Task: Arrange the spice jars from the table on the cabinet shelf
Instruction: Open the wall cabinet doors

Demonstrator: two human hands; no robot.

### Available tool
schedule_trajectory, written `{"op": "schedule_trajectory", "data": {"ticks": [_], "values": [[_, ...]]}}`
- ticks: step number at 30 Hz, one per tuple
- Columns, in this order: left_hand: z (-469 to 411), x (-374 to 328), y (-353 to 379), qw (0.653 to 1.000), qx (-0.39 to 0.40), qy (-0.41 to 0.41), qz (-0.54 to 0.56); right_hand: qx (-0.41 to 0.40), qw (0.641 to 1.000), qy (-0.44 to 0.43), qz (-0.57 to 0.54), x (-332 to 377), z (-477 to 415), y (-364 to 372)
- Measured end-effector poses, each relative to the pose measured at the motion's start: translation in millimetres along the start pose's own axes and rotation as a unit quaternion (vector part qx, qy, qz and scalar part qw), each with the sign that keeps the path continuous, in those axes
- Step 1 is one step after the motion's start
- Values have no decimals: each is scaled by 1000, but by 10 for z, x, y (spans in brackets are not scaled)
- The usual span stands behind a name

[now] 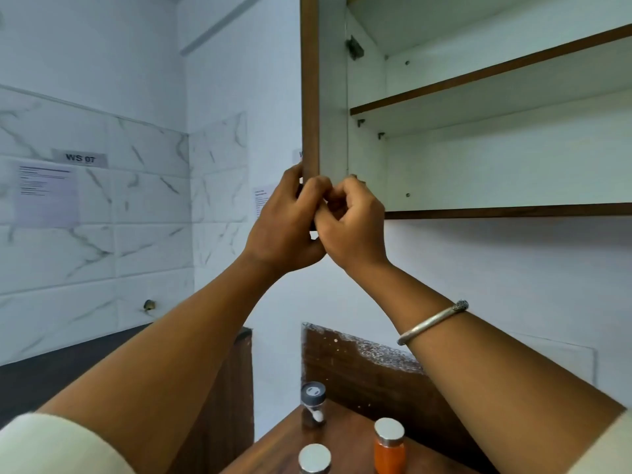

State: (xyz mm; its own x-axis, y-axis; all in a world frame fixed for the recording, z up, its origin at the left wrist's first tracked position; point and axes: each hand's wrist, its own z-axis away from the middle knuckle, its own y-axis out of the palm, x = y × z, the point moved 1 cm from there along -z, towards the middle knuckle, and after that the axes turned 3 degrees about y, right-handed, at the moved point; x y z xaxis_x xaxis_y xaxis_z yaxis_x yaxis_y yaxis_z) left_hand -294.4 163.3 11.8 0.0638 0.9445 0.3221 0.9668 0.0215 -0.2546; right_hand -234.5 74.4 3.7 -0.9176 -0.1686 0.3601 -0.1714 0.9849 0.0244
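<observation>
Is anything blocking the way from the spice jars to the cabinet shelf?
Nothing visible does. The cabinet door stands open, its lower corner held by the left hand and right hand, leaving the shelf exposed.

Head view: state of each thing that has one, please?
Brown-edged white cabinet door: open, gripped by both hands.
Left hand: grips door edge.
Right hand: grips door corner.
White cabinet shelves: no jars visible.
Grey-lidded clear jar: upright, lidded.
Silver-lidded orange jar: upright, lidded.
Silver-lidded jar at bottom edge: upright, lidded.
</observation>
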Motion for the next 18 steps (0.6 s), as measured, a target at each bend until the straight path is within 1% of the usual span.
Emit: {"op": "schedule_trajectory", "data": {"ticks": [4,8,11,14,18], "values": [[271,433,-246,999,-5,-49,20,23,1000,13,5,164,58,574],[511,805,-458,993,36,-111,-13,45,997,15,63,212,181,1131],[662,1034,-535,987,66,-142,-31,63,993,59,81,224,248,1457],[790,1232,-578,984,61,-162,-35,80,990,87,81,236,283,1726],[966,1435,-587,979,53,-192,-37,118,985,95,88,191,369,2003]]}}
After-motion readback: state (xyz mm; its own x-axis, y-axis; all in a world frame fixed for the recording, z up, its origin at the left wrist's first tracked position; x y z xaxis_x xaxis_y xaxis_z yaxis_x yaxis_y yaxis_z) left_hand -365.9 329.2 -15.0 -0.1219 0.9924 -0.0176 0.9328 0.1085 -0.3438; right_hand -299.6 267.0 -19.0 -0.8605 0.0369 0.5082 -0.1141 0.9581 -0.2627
